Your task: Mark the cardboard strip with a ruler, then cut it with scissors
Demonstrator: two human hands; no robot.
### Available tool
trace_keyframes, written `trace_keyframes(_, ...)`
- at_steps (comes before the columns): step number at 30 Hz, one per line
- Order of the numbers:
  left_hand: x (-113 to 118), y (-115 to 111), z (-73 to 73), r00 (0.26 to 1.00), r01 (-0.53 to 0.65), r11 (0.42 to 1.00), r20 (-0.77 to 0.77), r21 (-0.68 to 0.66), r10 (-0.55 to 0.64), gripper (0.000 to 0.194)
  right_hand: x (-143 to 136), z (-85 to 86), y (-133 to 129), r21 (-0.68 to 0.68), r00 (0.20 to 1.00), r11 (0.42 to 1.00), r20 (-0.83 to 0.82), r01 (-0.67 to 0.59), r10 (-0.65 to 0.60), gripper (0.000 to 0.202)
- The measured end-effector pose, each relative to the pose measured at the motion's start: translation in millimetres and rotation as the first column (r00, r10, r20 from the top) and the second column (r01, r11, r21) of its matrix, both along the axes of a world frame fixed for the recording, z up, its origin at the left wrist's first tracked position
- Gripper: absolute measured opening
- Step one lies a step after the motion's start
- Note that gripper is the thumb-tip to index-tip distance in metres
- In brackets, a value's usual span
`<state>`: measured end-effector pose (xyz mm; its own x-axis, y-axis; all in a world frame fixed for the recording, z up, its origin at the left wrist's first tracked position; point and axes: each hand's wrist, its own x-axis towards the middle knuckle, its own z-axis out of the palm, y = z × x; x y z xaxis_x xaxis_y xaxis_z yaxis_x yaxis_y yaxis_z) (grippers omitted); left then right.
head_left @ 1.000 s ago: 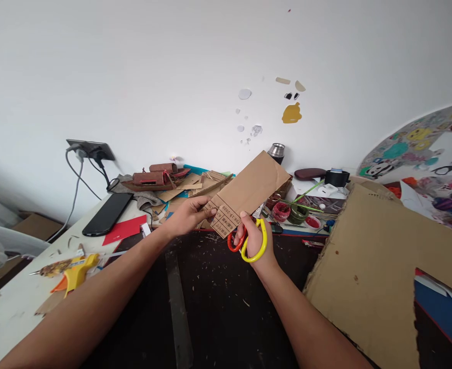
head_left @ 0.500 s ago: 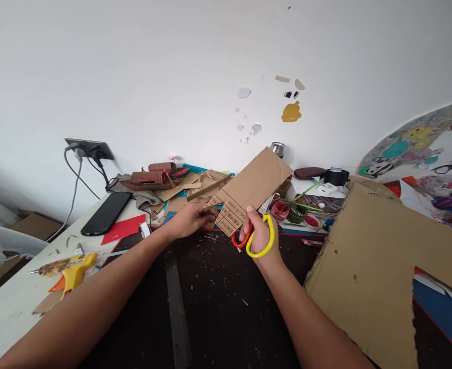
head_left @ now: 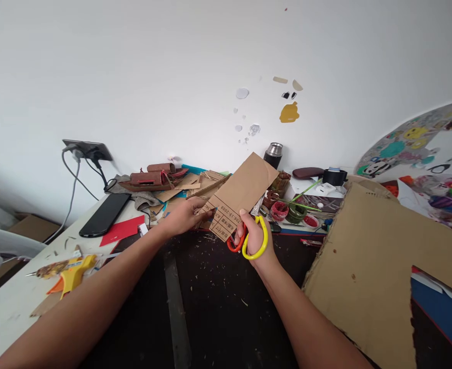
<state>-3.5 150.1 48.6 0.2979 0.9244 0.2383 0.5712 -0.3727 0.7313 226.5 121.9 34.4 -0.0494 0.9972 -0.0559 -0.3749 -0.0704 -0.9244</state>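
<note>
My right hand (head_left: 255,233) is closed on scissors (head_left: 264,241) with one yellow and one red handle loop, and its thumb presses the lower right edge of a printed cardboard piece (head_left: 249,180). The scissor blades are mostly hidden behind the cardboard. At the card's lower left edge, my left hand (head_left: 185,216) has its fingers bent; the fingertips are partly hidden, and a small scrap may be between them. The cardboard is tilted, its printed end toward me.
A large cardboard sheet (head_left: 368,266) lies at the right. A metal ruler (head_left: 176,307) rests on the dark mat. At the left are a phone (head_left: 105,214) and a yellow glue gun (head_left: 75,271). Paint jars (head_left: 279,210), a flask (head_left: 274,154) and model boats (head_left: 146,179) stand behind.
The cardboard piece and my right hand with the scissors have shifted left and slightly down. My left hand has moved slightly left and up, and more of the flask shows.
</note>
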Motion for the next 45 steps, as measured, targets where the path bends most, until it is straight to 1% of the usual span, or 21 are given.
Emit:
trace_keyframes(2, -3, 2, -0.8, 0.993, -0.056, 0.998, 0.103, -0.025, 0.058, 0.051, 0, -0.5, 0, 0.000, 1.000, 1.000, -0.001, 0.003, -0.003, 0.056)
trace_keyframes(4, -5, 2, 0.3, 0.970, -0.063, 0.993, 0.230, -0.098, 0.084, 0.059, -1, -0.7, 0, 0.000, 1.000, 1.000, 0.007, -0.003, 0.003, 0.057)
trace_keyframes(6, -5, 1, 3.5, 0.936, 0.008, 0.984, 0.349, -0.177, 0.055, 0.065, -1, -0.6, -1, 0.002, 1.000, 1.000, 0.023, -0.010, 0.010, 0.057)
trace_keyframes(8, -4, -2, 8.0, 0.898, 0.125, 0.963, 0.439, -0.239, -0.007, 0.067, 0, -0.3, -1, 0.006, 0.999, 1.000, 0.042, -0.012, 0.012, 0.057)
trace_keyframes(9, -2, -4, 10.4, 0.887, 0.179, 0.949, 0.460, -0.259, -0.041, 0.067, 0, -0.2, -2, 0.009, 0.999, 1.000, 0.051, -0.012, 0.012, 0.058)
trace_keyframes(11, 0, -6, 14.8, 0.881, 0.251, 0.926, 0.463, -0.283, -0.098, 0.062, -1, 0.1, -2, 0.015, 0.998, 1.000, 0.063, -0.016, 0.015, 0.058)
trace_keyframes(13, 2, -7, 17.8, 0.884, 0.277, 0.913, 0.452, -0.298, -0.121, 0.054, -1, 0.1, -2, 0.019, 0.997, 1.000, 0.074, -0.024, 0.022, 0.058)
trace_keyframes(17, 5, -7, 18.4, 0.878, 0.273, 0.897, 0.471, -0.347, -0.085, 0.044, -3, -0.4, -3, 0.006, 0.995, 1.000, 0.091, -0.029, 0.028, 0.058)
trace_keyframes(19, 7, -8, 17.6, 0.879, 0.254, 0.899, 0.473, -0.356, -0.062, 0.041, -3, -1.0, -4, -0.006, 0.995, 0.999, 0.097, -0.033, 0.033, 0.058)
trace_keyframes(23, 9, -8, 16.8, 0.887, 0.237, 0.910, 0.457, -0.340, -0.060, 0.038, -2, -2.1, -4, -0.001, 0.993, 0.999, 0.109, -0.040, 0.040, 0.058)
trace_keyframes(25, 10, -8, 16.3, 0.879, 0.246, 0.904, 0.473, -0.349, -0.057, 0.038, -1, -2.4, -3, 0.003, 0.993, 0.999, 0.114, -0.034, 0.034, 0.057)
trace_keyframes(31, 13, -8, 10.5, 0.834, 0.262, 0.889, 0.552, -0.376, -0.012, 0.038, -1, -2.5, -2, 0.009, 0.994, 1.000, 0.110, -0.024, 0.023, 0.056)
trace_keyframes(35, 14, -10, 7.3, 0.791, 0.280, 0.885, 0.611, -0.372, 0.007, 0.037, -2, -2.3, -1, -0.028, 0.997, 0.999, 0.069, -0.018, 0.020, 0.054)
trace_keyframes(40, 15, -11, 6.2, 0.720, 0.334, 0.873, 0.694, -0.357, 0.008, 0.037, 0, -1.4, 3, -0.093, 0.999, 0.996, -0.046, -0.005, 0.001, 0.053)
trace_keyframes(45, 20, -12, -0.3, 0.668, 0.298, 0.878, 0.739, -0.373, 0.087, 0.043, 1, 0.3, 5, -0.167, 0.994, 0.984, -0.100, -0.055, 0.038, 0.055)
